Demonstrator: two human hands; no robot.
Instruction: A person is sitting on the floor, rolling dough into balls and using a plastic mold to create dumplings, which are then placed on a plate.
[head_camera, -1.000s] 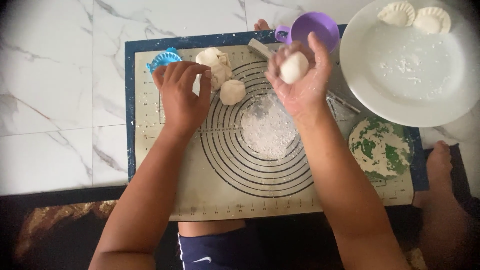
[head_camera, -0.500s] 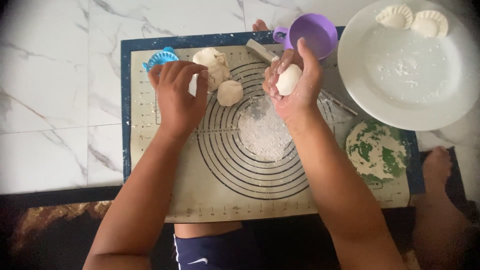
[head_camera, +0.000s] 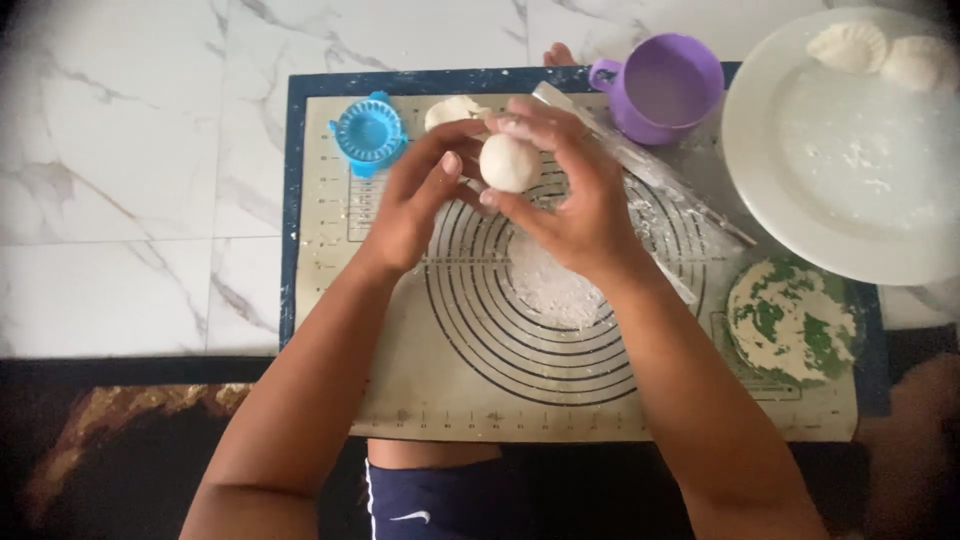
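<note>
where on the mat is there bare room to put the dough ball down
Free: the mat's near strip below the rings, and its left part under the blue mould. Crowded: the far edge, with mould, spare dough, purple cup, rolling pin; the right, by the plate and green lid. Both hands, left and right, hold the ball over the floured centre.
</note>
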